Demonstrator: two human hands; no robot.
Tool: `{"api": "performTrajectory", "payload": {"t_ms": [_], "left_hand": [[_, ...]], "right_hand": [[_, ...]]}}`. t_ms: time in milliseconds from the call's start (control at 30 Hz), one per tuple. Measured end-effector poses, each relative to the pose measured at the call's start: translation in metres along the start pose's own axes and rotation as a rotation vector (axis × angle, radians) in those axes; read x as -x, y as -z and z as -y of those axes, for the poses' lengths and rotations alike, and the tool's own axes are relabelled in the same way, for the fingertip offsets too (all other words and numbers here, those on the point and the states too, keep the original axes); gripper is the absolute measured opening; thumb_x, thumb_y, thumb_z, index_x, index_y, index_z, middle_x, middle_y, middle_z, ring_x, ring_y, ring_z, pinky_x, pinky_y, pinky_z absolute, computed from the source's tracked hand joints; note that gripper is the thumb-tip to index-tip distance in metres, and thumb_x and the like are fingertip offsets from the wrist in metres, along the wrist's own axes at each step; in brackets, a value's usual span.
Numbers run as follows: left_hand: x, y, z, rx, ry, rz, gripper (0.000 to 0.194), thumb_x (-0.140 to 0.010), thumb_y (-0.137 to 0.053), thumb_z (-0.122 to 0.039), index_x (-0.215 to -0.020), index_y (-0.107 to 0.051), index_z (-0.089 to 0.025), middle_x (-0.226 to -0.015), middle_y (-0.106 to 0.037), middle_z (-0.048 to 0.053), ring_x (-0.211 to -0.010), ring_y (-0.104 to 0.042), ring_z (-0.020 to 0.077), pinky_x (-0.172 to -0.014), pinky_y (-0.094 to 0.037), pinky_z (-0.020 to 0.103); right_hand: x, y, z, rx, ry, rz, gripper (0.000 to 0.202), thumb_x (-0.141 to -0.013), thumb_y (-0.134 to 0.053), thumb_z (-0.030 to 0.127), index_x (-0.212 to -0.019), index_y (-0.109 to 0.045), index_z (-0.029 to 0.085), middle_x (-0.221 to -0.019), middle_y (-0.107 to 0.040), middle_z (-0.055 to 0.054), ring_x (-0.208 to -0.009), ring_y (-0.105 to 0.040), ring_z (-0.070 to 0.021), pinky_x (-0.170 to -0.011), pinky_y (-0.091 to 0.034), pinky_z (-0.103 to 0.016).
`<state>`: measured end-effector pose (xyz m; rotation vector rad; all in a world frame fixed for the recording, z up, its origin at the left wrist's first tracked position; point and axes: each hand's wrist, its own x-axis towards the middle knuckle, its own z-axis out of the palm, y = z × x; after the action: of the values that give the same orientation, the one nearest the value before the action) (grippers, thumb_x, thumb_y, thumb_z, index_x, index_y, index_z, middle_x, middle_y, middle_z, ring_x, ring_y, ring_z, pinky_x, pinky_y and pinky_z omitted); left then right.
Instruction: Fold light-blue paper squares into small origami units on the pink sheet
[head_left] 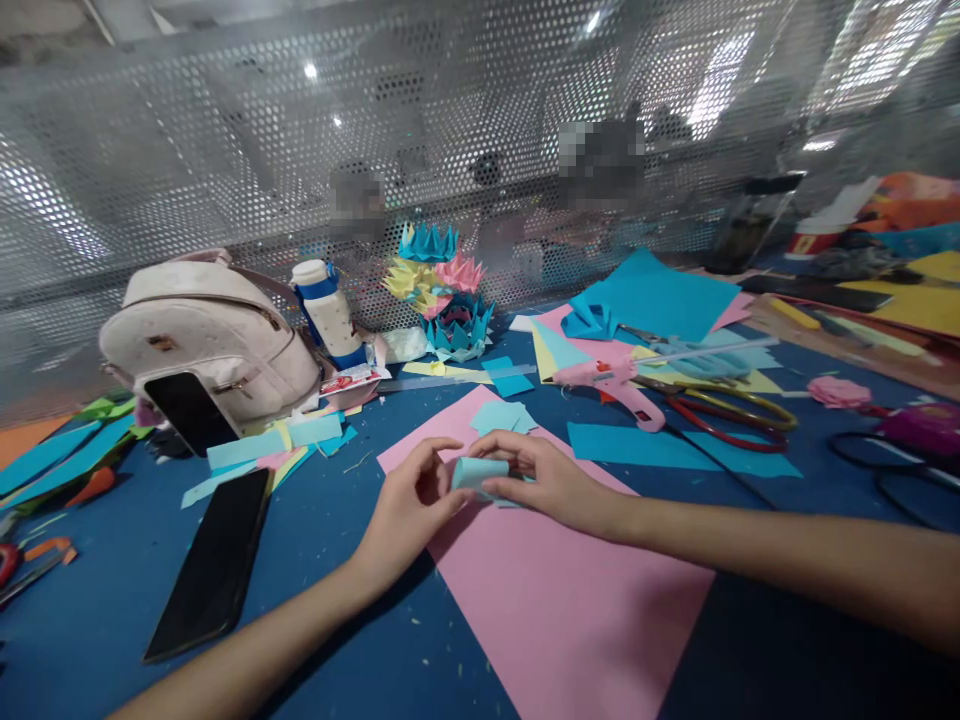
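A small light blue piece of paper [480,470], curled into a loop, is between my two hands over a large pink sheet of paper [570,600]. My left hand [416,495] has its thumb and fingers bent around the left end of the curl. On the other side my right hand [551,485] pinches the curl between thumb and fingers. Just behind the hands, light blue paper pieces [504,416] lie on the pink sheet. The far fingers are partly hidden by the curled paper.
Right of the hands lie a pink glue gun [607,385], scissors [731,415] and a blue paper strip [645,445]. On the left are a black phone [214,565], a backpack [210,330] and a bottle [326,310]. Folded paper flowers [435,280] stand before a perforated metal screen [480,110].
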<state>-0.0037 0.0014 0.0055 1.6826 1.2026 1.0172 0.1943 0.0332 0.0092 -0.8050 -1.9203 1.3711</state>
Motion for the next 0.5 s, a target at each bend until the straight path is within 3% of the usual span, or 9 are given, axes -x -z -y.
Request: {"api": "performTrajectory", "payload": {"t_ms": [67, 167, 367, 500], "left_hand": [[-0.0033, 0.0023, 0.005, -0.052, -0.053, -0.052, 0.017, -0.076, -0.071, -0.026, -0.089, -0.064, -0.018, -0.068, -0.048, -0.003, -0.061, -0.045, 0.0118, -0.057, -0.035, 0.023], [-0.006, 0.0038, 0.0091, -0.038, -0.08, -0.045, 0.017, -0.077, -0.071, -0.028, -0.069, -0.061, -0.016, -0.075, -0.055, 0.001, -0.066, -0.047, 0.0128, -0.06, -0.036, 0.024], [-0.0067, 0.0038, 0.009, 0.131, 0.086, -0.003, 0.013, -0.079, -0.068, -0.028, -0.076, -0.064, -0.015, -0.066, -0.059, 0.0, -0.061, -0.05, 0.0121, -0.058, -0.038, 0.023], [-0.0062, 0.0043, 0.0092, 0.152, 0.119, -0.042, 0.012, -0.075, -0.072, -0.025, -0.078, -0.068, -0.015, -0.069, -0.064, 0.001, -0.061, -0.054, 0.012, -0.059, -0.041, 0.023]], "right_hand": [[-0.0019, -0.0001, -0.0031, -0.094, -0.055, 0.014, 0.028, -0.084, -0.065, 0.03, -0.108, -0.056, 0.019, -0.096, -0.063, -0.003, -0.084, -0.062, -0.015, -0.069, -0.052, -0.026], [-0.0045, -0.0005, -0.0071, -0.143, -0.101, 0.015, 0.031, -0.081, -0.068, 0.031, -0.105, -0.053, 0.018, -0.09, -0.061, -0.002, -0.079, -0.061, -0.0136, -0.066, -0.051, -0.025], [-0.0056, -0.002, -0.0065, -0.189, -0.105, 0.135, 0.03, -0.081, -0.068, 0.028, -0.103, -0.049, 0.019, -0.081, -0.059, 0.001, -0.075, -0.061, -0.0129, -0.069, -0.051, -0.027], [-0.0043, -0.0016, -0.004, -0.211, -0.107, 0.14, 0.031, -0.088, -0.061, 0.039, -0.108, -0.048, 0.018, -0.08, -0.053, 0.002, -0.073, -0.057, -0.0122, -0.068, -0.051, -0.027]]}}
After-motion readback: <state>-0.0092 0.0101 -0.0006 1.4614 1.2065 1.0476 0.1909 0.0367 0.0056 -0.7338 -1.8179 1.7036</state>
